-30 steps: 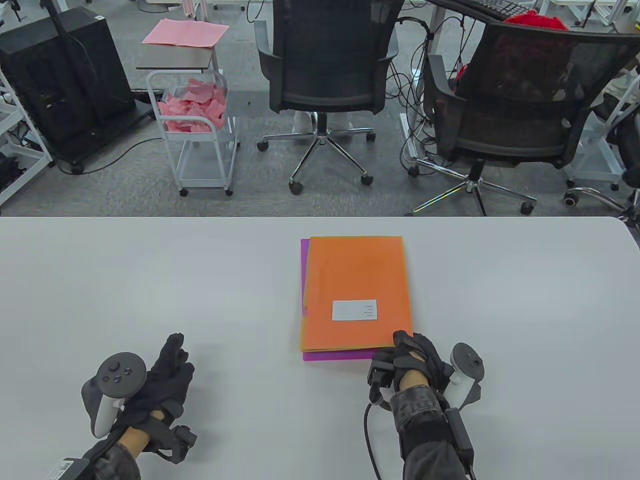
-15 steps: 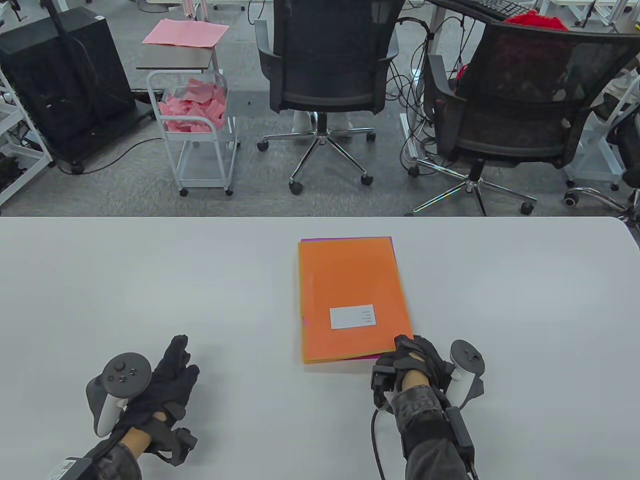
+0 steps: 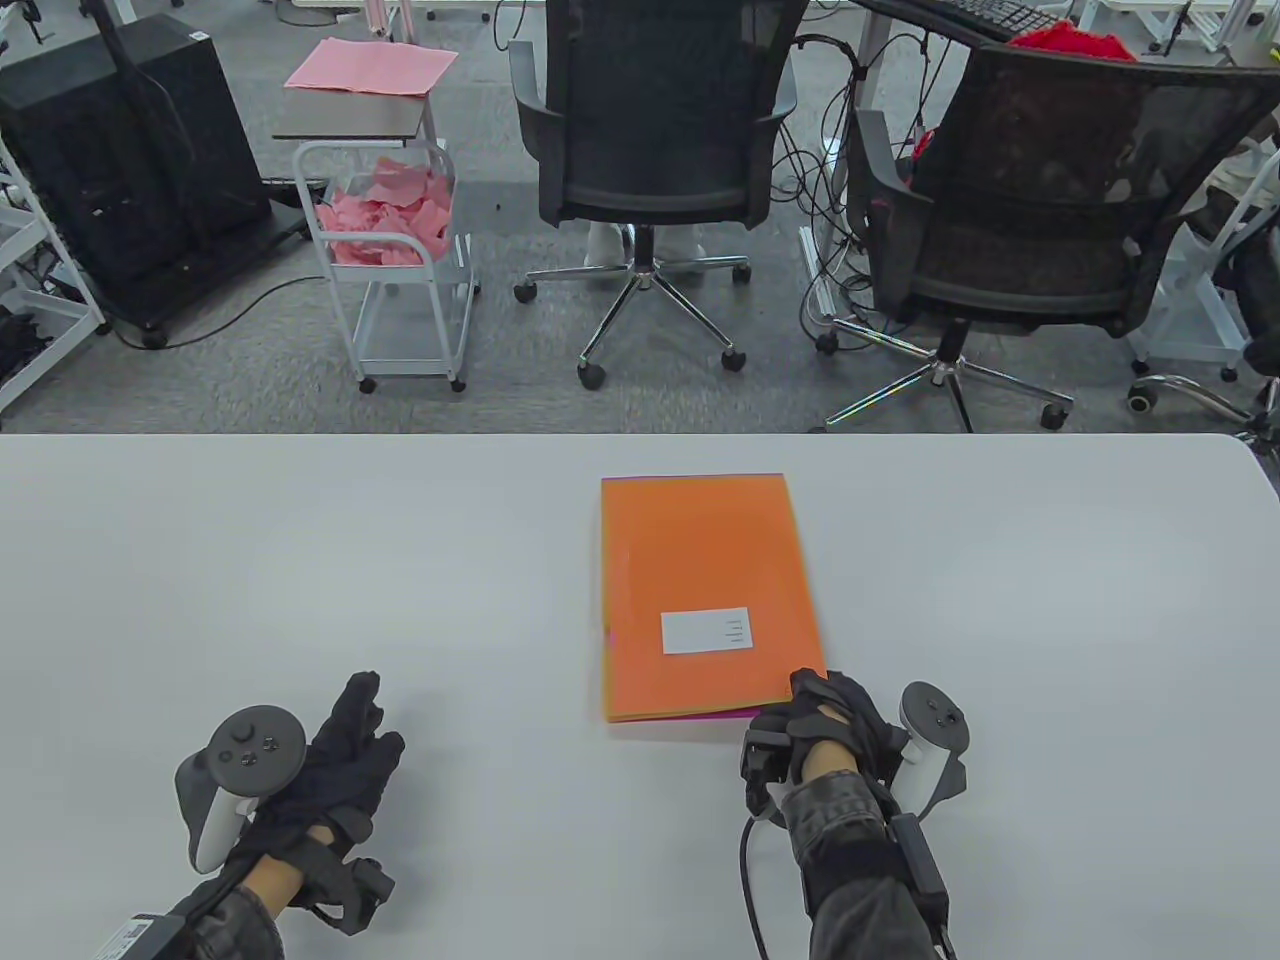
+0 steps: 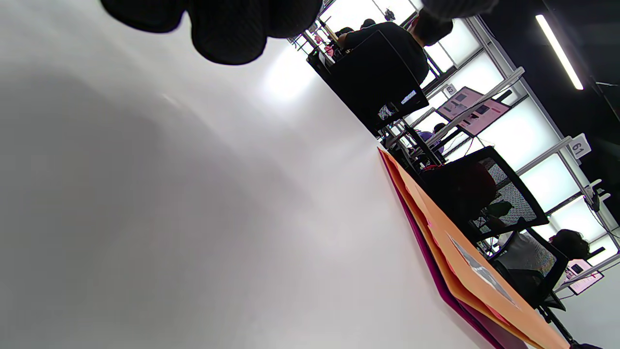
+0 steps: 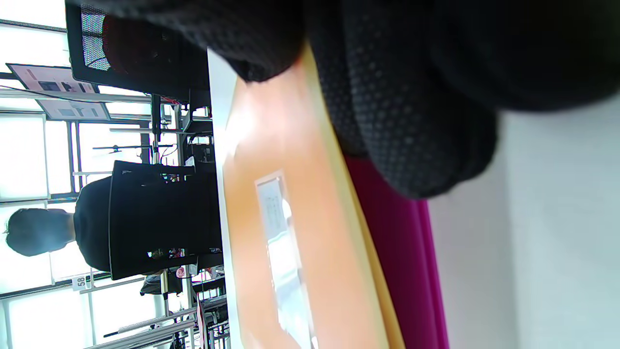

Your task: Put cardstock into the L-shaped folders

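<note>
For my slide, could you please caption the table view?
Right hand holds orange folder's near corner; left hand rests apart.

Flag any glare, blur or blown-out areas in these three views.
Table view: evenly lit, sharp. Left wrist view: windows blown out, glare patch on the table, fingers dark. Right wrist view: fingers blurred close-up, glare on the orange folder and its label.

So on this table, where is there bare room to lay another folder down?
Bare table lies between the left hand and the orange folder, and again right of the folder out to the table's right edge. It is crowded only at the folder's near right corner, where the right hand grips.
</note>
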`<state>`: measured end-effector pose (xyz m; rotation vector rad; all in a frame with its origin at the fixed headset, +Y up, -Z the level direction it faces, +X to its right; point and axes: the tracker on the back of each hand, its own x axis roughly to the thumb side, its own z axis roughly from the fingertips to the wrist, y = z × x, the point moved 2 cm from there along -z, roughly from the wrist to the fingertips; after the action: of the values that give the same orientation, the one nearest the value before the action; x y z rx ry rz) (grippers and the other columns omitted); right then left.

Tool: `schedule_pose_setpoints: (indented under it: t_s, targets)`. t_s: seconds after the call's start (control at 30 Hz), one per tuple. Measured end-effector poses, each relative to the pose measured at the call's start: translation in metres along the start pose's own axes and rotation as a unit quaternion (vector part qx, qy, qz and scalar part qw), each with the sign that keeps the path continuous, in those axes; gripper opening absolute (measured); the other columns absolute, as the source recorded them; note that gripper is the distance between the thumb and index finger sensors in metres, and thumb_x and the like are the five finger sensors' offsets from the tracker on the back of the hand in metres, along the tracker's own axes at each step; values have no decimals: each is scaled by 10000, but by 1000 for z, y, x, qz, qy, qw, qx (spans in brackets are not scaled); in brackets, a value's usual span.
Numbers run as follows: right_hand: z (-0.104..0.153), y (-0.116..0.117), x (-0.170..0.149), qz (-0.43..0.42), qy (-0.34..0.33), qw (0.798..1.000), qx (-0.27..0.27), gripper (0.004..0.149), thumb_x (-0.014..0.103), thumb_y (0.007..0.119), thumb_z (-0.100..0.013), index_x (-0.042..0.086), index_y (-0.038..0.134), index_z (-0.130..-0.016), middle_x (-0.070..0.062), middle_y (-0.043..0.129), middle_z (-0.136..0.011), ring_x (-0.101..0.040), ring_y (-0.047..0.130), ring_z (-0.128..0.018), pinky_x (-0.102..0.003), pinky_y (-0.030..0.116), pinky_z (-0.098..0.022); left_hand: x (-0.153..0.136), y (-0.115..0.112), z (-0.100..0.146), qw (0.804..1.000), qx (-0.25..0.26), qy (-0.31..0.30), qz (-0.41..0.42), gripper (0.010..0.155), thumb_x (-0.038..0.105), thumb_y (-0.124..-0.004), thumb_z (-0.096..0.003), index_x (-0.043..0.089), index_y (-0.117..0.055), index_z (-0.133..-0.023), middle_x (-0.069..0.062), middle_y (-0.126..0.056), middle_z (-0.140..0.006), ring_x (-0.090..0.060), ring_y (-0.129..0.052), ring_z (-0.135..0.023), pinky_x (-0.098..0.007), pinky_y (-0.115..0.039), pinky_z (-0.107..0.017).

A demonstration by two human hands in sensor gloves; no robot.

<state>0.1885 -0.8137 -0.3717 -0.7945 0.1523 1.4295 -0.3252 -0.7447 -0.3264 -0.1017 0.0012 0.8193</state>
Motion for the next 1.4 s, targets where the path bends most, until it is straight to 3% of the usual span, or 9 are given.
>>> schedule_pose_setpoints:
  t_s: [0.3, 0.43, 0.73, 0.93, 1.03, 1.1, 1.17, 1.23, 1.4]
  targets:
    - [8, -1, -1, -22, 2, 1000, 5, 715, 439, 705, -488, 22, 351, -948, -329, 840, -658, -344, 998, -371, -330, 898, -160, 0, -1, 0, 1000, -5, -2, 1, 754, 515, -688, -456, 260, -326, -1067, -194, -584, -1054, -443, -808, -902, -597, -695, -596]
    - [15, 1, 0, -16, 14, 1000, 19, 780, 501, 672, -498, 60, 231, -967, -376, 748, -738, -360, 983, -409, -338, 894, -186, 1, -1, -1, 1000, -8, -4, 2, 757, 519, -688, -456, 261, -324, -1068, -197, -579, -1055, -445, -805, -904, -599, -693, -597]
    - [33, 1, 5, -19, 24, 999, 35, 806, 527, 663, -496, 70, 194, -965, -443, 568, -818, -394, 965, -452, -360, 887, -197, 2, -2, -1, 1000, -16, -10, 6, 760, 524, -687, -456, 261, -323, -1069, -201, -569, -1060, -447, -801, -908, -601, -690, -599]
    - [50, -5, 16, 10, -38, 996, 77, 795, 522, 671, -490, 60, 229, -963, -403, 603, -828, -408, 949, -468, -380, 877, -216, 4, -3, -2, 1000, -19, -23, 3, 774, 541, -693, -449, 263, -323, -1069, -194, -565, -1066, -446, -801, -912, -606, -686, -603]
    - [57, -2, 25, 66, -126, 980, 139, 783, 525, 689, -475, 48, 302, -961, -380, 626, -841, -449, 913, -512, -424, 860, -255, 6, -2, -1, 999, -16, -32, -22, 853, 621, -725, -414, 262, -322, -1074, -191, -556, -1079, -461, -786, -925, -628, -669, -610]
    - [67, -1, 32, 128, -196, 961, 148, 801, 539, 712, -470, 53, 314, -967, -385, 582, -876, -513, 843, -583, -491, 822, -309, 8, 0, -1, 996, -7, -51, -68, 908, 694, -734, -387, 266, -330, -1079, -182, -550, -1094, -473, -786, -929, -639, -667, -612]
    - [78, -2, 37, 225, -253, 937, 90, 820, 558, 744, -420, 63, 372, -958, -377, 613, -868, -527, 833, -591, -523, 811, -310, 11, 1, 0, 989, -1, -68, -128, 935, 736, -729, -372, 275, -335, -1084, -174, -543, -1107, -479, -782, -940, -647, -668, -614]
    - [90, 3, 41, 351, -316, 880, 49, 857, 599, 765, -373, 94, 397, -960, -358, 600, -896, -540, 793, -647, -577, 780, -362, 14, 0, 0, 975, 3, -87, -203, 965, 779, -717, -357, 284, -329, -1090, -171, -527, -1121, -487, -759, -962, -665, -652, -622]
    - [102, 17, 36, 579, -361, 731, 9, 935, 696, 744, -341, 235, 259, -995, -255, 354, -1049, -537, 538, -876, -693, 614, -537, 15, -11, 0, 929, -32, -77, -360, 1046, 886, -643, -320, 330, -224, -1100, -152, -386, -1181, -526, -602, -1059, -749, -530, -662]
